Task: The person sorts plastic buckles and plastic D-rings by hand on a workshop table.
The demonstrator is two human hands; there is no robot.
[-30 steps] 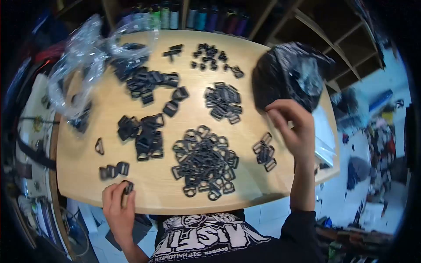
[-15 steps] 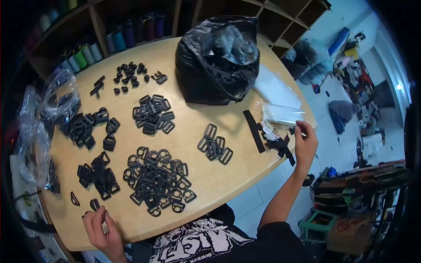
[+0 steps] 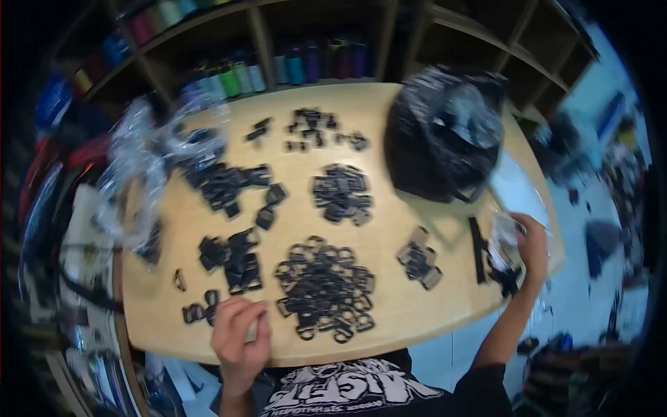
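My left hand (image 3: 241,338) is over the table's front edge with its fingers curled and thumb and fingertips drawn together; anything between them is too blurred to make out. Just left of it lie several small black buckle parts (image 3: 201,310), and to its right is a large pile of black D-ring-like plastic buckles (image 3: 325,288). At the right side of the table my right hand (image 3: 532,249) has its fingers closed at the edge of a clear plastic bag (image 3: 503,231). Black strap pieces (image 3: 505,279) and a longer black strip (image 3: 478,250) lie beside it.
A big black plastic bag (image 3: 445,139) stands at the back right. Piles of black slide buckles (image 3: 342,193), buckle pieces (image 3: 219,187) and small cord-stopper-like parts (image 3: 310,125) cover the table (image 3: 389,313). Crumpled clear plastic (image 3: 132,181) hangs at left; thread spools (image 3: 229,80) fill shelves behind.
The view has swung left, so the table appears further right. My left hand has drawn away from the small buckle parts, leaving them on the table. My right hand stays by the clear plastic.
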